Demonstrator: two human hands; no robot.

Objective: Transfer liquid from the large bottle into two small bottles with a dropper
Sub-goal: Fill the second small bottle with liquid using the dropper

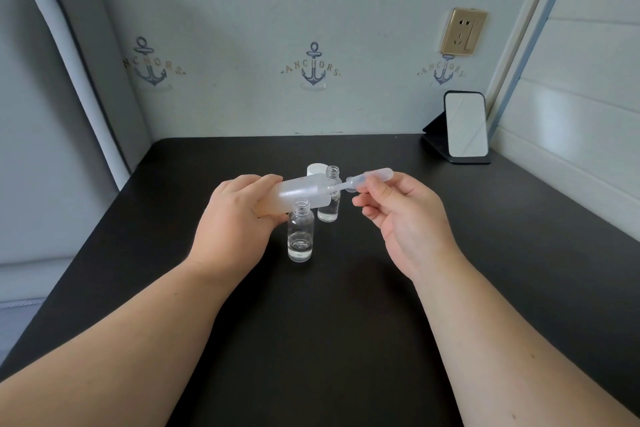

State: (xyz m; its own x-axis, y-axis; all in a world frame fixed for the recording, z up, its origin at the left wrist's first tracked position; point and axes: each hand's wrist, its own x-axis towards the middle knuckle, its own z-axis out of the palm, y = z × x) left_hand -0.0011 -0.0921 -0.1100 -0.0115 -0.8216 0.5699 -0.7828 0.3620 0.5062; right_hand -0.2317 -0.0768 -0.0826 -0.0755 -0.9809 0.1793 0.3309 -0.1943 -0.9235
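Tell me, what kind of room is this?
Probably a bedroom or small room at home, not a lab: a dark desk against wallpaper with anchor prints, a padded headboard-like panel at the left, and a phone on a stand under a wall socket.

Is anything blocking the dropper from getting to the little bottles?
Nothing visible does. The dropper, pinched by the right hand, has its tip in the large bottle. Both small bottles stand open below.

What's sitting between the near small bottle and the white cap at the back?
In the head view, the tilted large bottle, held by the left hand, crosses above that stretch; the other small bottle stands just to the right of it.
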